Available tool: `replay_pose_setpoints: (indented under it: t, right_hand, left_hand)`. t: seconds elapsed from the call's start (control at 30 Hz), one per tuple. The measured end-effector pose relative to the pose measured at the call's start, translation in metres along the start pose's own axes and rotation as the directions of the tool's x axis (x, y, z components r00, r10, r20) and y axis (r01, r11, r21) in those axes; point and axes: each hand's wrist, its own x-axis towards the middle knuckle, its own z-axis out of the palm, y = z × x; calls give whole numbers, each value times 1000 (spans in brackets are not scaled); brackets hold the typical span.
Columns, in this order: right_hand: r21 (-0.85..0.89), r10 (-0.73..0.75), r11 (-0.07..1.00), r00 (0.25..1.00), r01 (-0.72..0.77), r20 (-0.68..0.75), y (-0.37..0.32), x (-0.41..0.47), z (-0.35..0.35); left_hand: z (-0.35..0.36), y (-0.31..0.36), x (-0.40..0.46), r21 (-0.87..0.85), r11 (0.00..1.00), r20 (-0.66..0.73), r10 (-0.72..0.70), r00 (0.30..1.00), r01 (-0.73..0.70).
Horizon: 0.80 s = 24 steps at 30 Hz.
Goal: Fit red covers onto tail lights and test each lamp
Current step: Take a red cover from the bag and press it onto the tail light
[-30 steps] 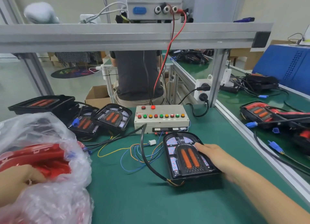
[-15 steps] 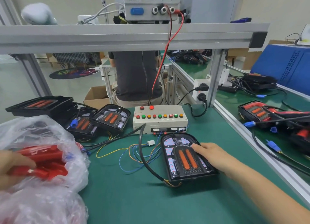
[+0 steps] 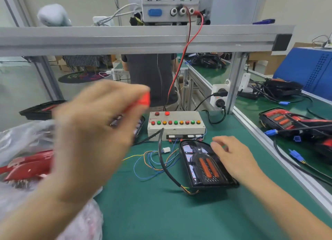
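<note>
The uncovered black tail light with two orange bars (image 3: 204, 165) lies on the green desk (image 3: 161, 212), right hand (image 3: 231, 157) resting relaxed on its edge. The blurred left hand (image 3: 93, 132) pinches a red plastic cover (image 3: 144, 99); a hurried, misaligned fit could snag the loose coloured wires (image 3: 150, 160).

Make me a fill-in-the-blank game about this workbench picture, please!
1. The right hand rests on the black tail light with two ____ strips.
2. The beige button box sits on the ____ table mat.
3. The clear plastic bag holds ____ covers.

Missing words: orange; green; red
</note>
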Motion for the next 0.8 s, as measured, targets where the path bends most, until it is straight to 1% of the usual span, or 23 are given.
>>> replay_pose_setpoints:
  t: [0.03,0.07,0.1,0.13,0.17,0.2,0.23,0.3,0.33,0.37,0.4,0.43,0.47,0.5,0.53,0.57,0.6,0.63,0.67,0.7,0.73,0.77,0.8]
  right_hand:
    - [236,13,972,999,-20,30,-7,-4,-3]
    - [463,34,881,989,-98,146,-16,-9,-7]
    - [626,22,752,956,-208,292,-24,-15,-12]
    - [717,-26,632,916,-295,400,-31,-20,-17]
    - [763,-86,549,885,-341,458,-35,-22,-21]
    - [788,-129,498,867,-362,481,-37,-23,-25]
    - [802,-133,463,864,-378,485,-36,-23,-28]
    - [812,-70,407,872,-418,484,-27,-20,-33]
    - [811,-30,390,874,-437,485,-21,-19,-34]
    - [805,5,393,877,-444,481,-15,-18,-35]
    - [790,37,430,882,-438,469,-9,-18,-36]
    - [763,63,489,890,-421,451,-4,-19,-37]
    - [729,92,554,901,-401,425,0,-20,-38]
    - [688,122,619,911,-379,393,4,-21,-39]
    - [634,154,686,922,-359,355,9,-21,-39]
    - [565,172,757,934,-329,313,14,-21,-39]
    - [479,171,829,947,-288,274,19,-21,-39]
    - [382,150,893,958,-237,243,24,-21,-38]
    - [293,116,939,968,-179,221,27,-21,-36]
    - [213,80,969,975,-125,207,30,-22,-34]
    - [136,50,988,980,-78,195,32,-24,-33]
    - [57,30,998,983,-41,181,34,-25,-31]
    - [-19,17,1000,986,-14,167,35,-27,-30]
  left_hand:
    - [16,23,7,-74,997,-78,29,997,-35]
    - [31,37,10,-99,982,-193,140,971,-161]
    - [51,57,8,-74,971,-244,202,948,-226]
    - [66,72,7,-56,954,-282,267,921,-294]
    - [80,80,9,-98,943,-255,286,924,-318]
    - [93,84,9,-127,941,-201,285,937,-314]
    - [103,87,7,-140,947,-129,271,954,-288]
    - [120,95,-4,-211,949,37,247,968,-234]
    - [127,97,-10,-257,934,75,274,959,-247]
    - [131,98,-14,-318,914,113,301,947,-252]
    - [135,96,-17,-404,884,123,308,943,-236]
    - [137,94,-17,-505,845,139,278,951,-173]
    - [139,91,-15,-599,798,163,211,964,-73]
    - [141,88,-10,-656,754,195,116,974,42]
    - [145,83,-3,-675,719,229,-10,973,166]
    - [152,76,6,-641,711,277,-139,951,290]
    - [162,66,15,-555,716,365,-248,897,423]
    - [173,57,24,-418,730,462,-342,819,541]
    - [185,47,30,-261,736,553,-416,721,625]
    - [196,38,33,-123,731,622,-471,626,671]
    - [205,32,34,-20,710,670,-513,536,704]
    - [212,29,33,46,677,702,-545,459,735]
    - [218,26,29,81,638,721,-568,397,766]
